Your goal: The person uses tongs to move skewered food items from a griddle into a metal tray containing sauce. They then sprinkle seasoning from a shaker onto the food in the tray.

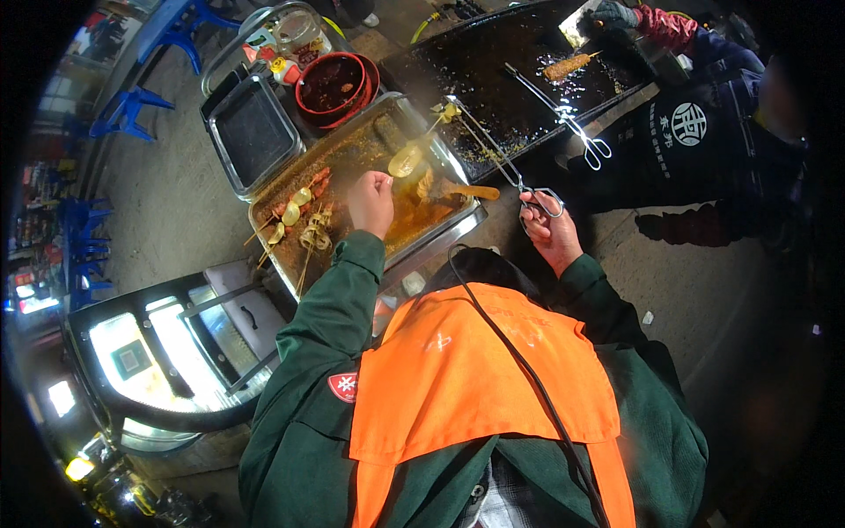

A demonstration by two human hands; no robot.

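Observation:
My left hand [371, 203] is closed over the sauce-stained metal tray [422, 241], fingertips pinched at the near end of a skewer with pale yellow slices [406, 160]. That skewer slants up to the right, its far slices by the tips of a pair of metal tongs [492, 148]. My right hand [549, 228] grips the tongs by their looped handles, to the right of the tray. Several loaded skewers [290, 212] lie at the tray's left side, some with reddish pieces, some with pale slices. A brush with a wooden handle [470, 191] rests at the tray's right side.
Beyond the tray is a dark oily griddle [482, 59] bearing a second pair of tongs [561, 115] and a browned skewered item [566, 66]. A co-worker's gloved hand [614, 14] holds a scraper there. Red bowls [333, 86] and an empty-looking steel pan [254, 135] stand upper left.

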